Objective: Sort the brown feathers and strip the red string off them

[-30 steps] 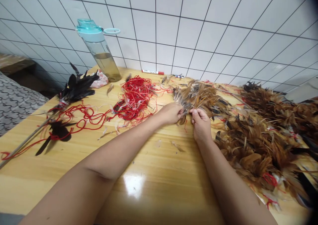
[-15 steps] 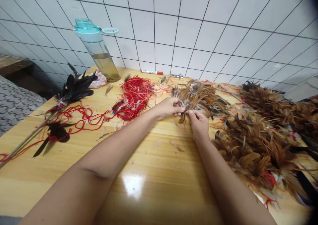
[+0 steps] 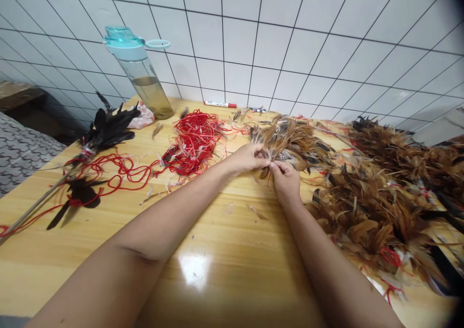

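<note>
The loose brown feathers point(image 3: 292, 137) lie in a fluffed pile on the far part of the tabletop point(image 3: 232, 250), right of a heap of red string point(image 3: 197, 142) and left of the larger feather bundles point(image 3: 366, 207). The 2 hands meet at the pile's near left edge: the left hand point(image 3: 249, 158) has thumb and fingers pinched on the pale feather ends, and the right hand point(image 3: 287, 179) pinches just beside it, thumb over a curled finger. How many feathers are caught between the fingertips is too small to tell.

The feathers should be almost weightless, with soft vanes that bend, splay and cling together, and thin, stiffer quills that look smooth enough to slip. The bare quill ends seem the best hold; a squeeze on the vanes would likely ruffle or crease them.
</note>
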Demonstrator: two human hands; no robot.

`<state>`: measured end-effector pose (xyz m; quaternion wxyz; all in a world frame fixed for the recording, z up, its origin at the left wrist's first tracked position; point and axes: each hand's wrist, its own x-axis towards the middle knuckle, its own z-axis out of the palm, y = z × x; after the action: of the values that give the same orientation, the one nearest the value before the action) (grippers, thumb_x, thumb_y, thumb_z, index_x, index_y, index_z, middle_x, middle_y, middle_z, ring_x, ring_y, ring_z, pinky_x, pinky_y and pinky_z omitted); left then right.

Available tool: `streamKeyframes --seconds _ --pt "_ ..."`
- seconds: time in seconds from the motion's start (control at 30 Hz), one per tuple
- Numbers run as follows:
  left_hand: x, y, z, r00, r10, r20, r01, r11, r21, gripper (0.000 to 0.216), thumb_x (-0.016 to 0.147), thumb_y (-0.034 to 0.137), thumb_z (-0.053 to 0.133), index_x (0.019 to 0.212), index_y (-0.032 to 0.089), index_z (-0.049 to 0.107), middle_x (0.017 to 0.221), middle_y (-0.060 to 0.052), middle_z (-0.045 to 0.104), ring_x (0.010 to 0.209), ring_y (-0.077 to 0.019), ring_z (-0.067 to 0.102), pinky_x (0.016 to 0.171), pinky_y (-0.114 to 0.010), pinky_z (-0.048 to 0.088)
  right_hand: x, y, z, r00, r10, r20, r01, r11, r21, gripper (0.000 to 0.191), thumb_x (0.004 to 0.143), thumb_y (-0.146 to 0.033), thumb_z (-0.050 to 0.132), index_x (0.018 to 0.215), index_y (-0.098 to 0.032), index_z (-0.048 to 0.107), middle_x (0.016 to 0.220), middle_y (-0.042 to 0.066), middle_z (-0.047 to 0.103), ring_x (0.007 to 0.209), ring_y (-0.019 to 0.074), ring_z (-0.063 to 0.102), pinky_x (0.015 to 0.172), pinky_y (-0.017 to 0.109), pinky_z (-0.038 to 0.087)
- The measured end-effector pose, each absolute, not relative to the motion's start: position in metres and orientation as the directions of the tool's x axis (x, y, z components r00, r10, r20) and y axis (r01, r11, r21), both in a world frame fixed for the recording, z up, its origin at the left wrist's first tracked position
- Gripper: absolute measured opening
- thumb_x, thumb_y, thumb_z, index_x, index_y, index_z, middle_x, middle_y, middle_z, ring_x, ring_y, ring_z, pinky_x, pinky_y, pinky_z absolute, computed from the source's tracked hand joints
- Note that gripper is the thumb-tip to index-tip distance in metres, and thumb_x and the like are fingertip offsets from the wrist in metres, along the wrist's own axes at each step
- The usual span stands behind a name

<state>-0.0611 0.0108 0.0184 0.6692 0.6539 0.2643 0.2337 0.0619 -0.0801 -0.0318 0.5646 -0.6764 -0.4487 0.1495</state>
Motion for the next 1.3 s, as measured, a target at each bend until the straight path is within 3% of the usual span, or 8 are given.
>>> streamKeyframes --seconds 0.23,0.43,0.67,1.17,1.3 --pt "-0.061 0.015 0.010 0.780 0.620 -0.091 -0.005 0.152 0.988 0.032 0.056 0.019 0.079 0.078 0.008 0.060 0.065 0.002 0.056 0.059 -0.0058 0.049 0.060 -0.020 0.038 0.063 -0.078 -0.036 0.543 0.799 0.258 0.369 0.049 -0.928 0.022 0.075 -0.039 0.061 0.077 -0.019 0.070 0.072 0.002 0.061 0.071 0.0167 0.053 0.073 0.031 0.043" --pt "-0.065 0.015 0.008 0.812 0.579 -0.073 -0.037 0.177 0.983 0.041 0.056 0.022 0.081 0.085 0.010 0.055 0.067 0.003 0.056 0.058 -0.0044 0.052 0.057 -0.018 0.039 0.063 -0.079 -0.034 0.507 0.811 0.292 0.452 0.038 -0.891 0.019 0.076 -0.036 0.056 0.069 -0.019 0.064 0.068 0.001 0.057 0.070 0.0163 0.050 0.070 0.030 0.041" --pt "-0.063 0.019 0.009 0.798 0.602 -0.036 -0.065 0.145 0.987 0.036 0.063 0.032 0.078 0.082 0.010 0.056 0.065 0.001 0.058 0.054 -0.0051 0.054 0.053 -0.018 0.040 0.060 -0.080 -0.033 0.514 0.808 0.288 0.453 0.030 -0.891 0.023 0.079 -0.038 0.053 0.071 -0.019 0.061 0.071 0.002 0.060 0.072 0.0168 0.051 0.071 0.030 0.041" --pt "-0.058 0.012 0.006 0.747 0.662 -0.060 -0.130 0.233 0.964 0.021 0.065 0.016 0.072 0.079 0.011 0.057 0.063 0.001 0.058 0.052 -0.0046 0.051 0.050 -0.017 0.035 0.059 -0.077 -0.036 0.589 0.782 0.204 0.277 0.042 -0.960 0.024 0.074 -0.041 0.059 0.076 -0.018 0.062 0.070 0.001 0.061 0.066 0.0145 0.051 0.066 0.028 0.042" --pt "-0.058 0.011 0.007 0.745 0.662 -0.083 -0.129 0.264 0.956 0.022 0.064 0.014 0.073 0.079 0.011 0.057 0.063 0.001 0.059 0.053 -0.0050 0.052 0.051 -0.017 0.035 0.060 -0.078 -0.035 0.579 0.778 0.242 0.327 0.050 -0.944 0.023 0.075 -0.040 0.058 0.074 -0.018 0.063 0.072 0.001 0.060 0.070 0.0153 0.052 0.070 0.029 0.042"
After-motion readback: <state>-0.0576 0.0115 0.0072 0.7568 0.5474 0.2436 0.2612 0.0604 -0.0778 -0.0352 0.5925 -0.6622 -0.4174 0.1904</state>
